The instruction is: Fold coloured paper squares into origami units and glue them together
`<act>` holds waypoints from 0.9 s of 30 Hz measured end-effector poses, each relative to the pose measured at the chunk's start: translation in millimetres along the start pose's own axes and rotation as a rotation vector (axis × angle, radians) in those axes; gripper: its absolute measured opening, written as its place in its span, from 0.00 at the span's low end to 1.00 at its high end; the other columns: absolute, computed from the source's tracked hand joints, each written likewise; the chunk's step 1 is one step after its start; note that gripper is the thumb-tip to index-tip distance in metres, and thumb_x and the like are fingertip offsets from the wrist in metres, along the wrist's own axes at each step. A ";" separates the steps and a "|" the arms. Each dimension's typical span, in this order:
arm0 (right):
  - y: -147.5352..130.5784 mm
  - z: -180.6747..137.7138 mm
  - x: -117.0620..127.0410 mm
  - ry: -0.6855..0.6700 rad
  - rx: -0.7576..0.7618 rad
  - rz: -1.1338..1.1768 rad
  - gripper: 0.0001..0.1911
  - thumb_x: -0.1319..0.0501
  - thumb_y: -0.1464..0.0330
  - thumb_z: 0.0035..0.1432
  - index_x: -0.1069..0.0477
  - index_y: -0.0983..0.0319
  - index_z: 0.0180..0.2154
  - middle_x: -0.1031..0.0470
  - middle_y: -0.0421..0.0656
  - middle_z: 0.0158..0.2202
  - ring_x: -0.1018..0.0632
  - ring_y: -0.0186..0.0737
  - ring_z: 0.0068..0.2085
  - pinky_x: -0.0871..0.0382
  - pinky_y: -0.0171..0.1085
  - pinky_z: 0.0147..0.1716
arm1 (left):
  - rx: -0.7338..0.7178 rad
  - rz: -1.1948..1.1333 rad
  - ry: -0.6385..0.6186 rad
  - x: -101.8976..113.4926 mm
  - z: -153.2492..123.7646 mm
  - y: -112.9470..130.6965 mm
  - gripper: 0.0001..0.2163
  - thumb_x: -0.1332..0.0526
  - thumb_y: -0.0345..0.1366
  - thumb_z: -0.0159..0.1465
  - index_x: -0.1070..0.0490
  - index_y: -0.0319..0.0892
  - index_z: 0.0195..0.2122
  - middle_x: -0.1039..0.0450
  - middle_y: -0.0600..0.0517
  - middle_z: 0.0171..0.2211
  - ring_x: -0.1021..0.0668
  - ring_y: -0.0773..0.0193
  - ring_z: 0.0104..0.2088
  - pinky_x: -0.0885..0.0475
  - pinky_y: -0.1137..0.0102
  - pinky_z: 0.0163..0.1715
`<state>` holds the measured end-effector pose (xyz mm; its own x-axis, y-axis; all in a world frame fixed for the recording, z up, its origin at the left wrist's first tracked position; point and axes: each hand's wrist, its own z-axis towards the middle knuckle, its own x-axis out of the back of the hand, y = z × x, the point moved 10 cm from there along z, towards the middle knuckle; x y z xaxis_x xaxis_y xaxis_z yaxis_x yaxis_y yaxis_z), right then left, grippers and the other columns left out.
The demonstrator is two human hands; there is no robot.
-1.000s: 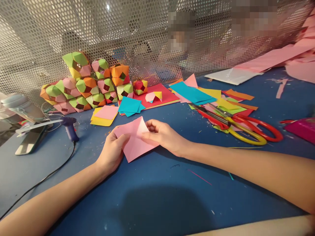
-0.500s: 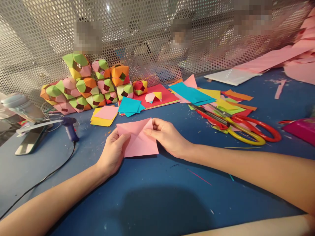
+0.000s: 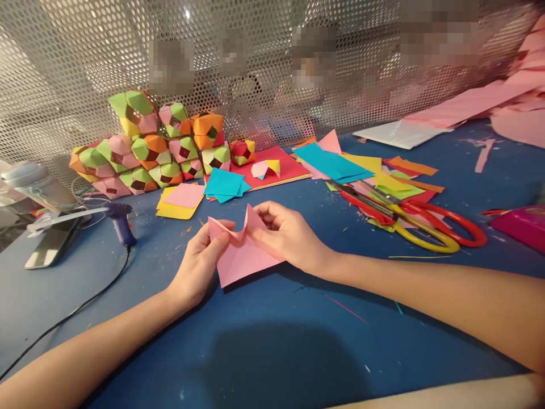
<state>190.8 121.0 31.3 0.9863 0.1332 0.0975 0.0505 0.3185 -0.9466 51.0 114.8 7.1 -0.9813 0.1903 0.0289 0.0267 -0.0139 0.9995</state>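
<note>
A square of pink paper (image 3: 247,255) is held just over the blue table, its far edge bent into a dip between two raised corners. My left hand (image 3: 200,258) pinches the paper's left side, thumb on top. On the right side, my right hand (image 3: 287,236) grips it between thumb and curled fingers. Beyond my hands lie small blue paper squares (image 3: 224,184) and a pink square (image 3: 185,195) on yellow ones (image 3: 174,212). A folded pink, white and yellow paper piece (image 3: 264,168) rests on red sheets (image 3: 289,162).
Folded paper balls (image 3: 149,150) are stacked against a perforated metal screen (image 3: 264,68), with people behind it. At left are a glue gun (image 3: 121,221), its cord, a phone (image 3: 53,244) and a bottle (image 3: 40,184). Scissors (image 3: 426,227) lie on paper scraps at right, near a magenta case (image 3: 522,227).
The pink paper has turned slightly and its far edge has bent into a dip. My hands have drawn a little closer together, still holding it.
</note>
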 end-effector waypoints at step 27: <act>-18.2 -8.6 -22.4 -0.220 -0.037 0.049 0.11 0.42 0.62 0.58 0.31 0.62 0.29 0.28 0.39 0.27 0.26 0.33 0.31 0.32 0.35 0.33 | -0.069 0.326 -0.039 -7.5 -10.7 15.9 0.11 0.41 0.44 0.60 0.29 0.41 0.30 0.34 0.55 0.25 0.35 0.70 0.26 0.40 0.77 0.23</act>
<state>169.1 104.2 43.7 0.9299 0.3503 0.1121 0.0134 0.2725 -0.9621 56.7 102.7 22.7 -0.9152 0.2018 0.3487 0.3238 -0.1466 0.9347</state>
